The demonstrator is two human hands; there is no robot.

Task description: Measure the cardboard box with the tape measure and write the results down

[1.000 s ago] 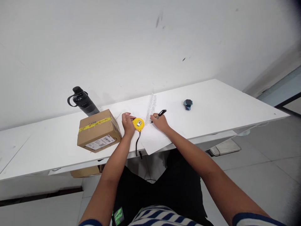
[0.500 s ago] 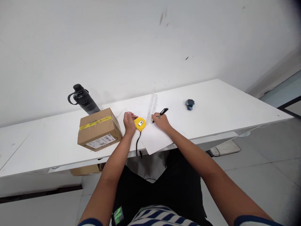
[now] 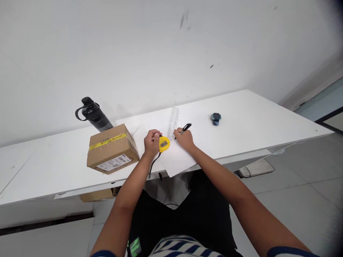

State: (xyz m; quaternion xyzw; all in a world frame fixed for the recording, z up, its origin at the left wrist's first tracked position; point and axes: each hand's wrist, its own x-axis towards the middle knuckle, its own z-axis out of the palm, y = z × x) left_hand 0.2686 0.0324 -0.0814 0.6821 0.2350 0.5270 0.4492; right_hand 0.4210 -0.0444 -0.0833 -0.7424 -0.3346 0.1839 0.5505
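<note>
My left hand [image 3: 152,142] is closed around the edge of a round yellow tape measure [image 3: 164,143], whose black wrist strap hangs down toward the table's front edge. My right hand [image 3: 184,138] grips a black pen [image 3: 187,126], its tip pointing down at a white sheet of paper [image 3: 178,160]. The fingers partly cover the pen's lower end. Between the hands, a narrow strip with dense dark marks [image 3: 173,119] runs toward the wall; whether it is a separate piece or writing on the sheet I cannot tell.
A taped cardboard box [image 3: 112,148] stands left of my left hand, with a black bottle [image 3: 96,114] behind it. A dark watch [image 3: 215,118] lies to the right on the white table [image 3: 241,132]. The wall rises along the table's back edge.
My left hand and the tape measure have shifted slightly right and toward me, and the tape measure has turned, its strap swinging left. My right hand stays at the paper with the pen.
</note>
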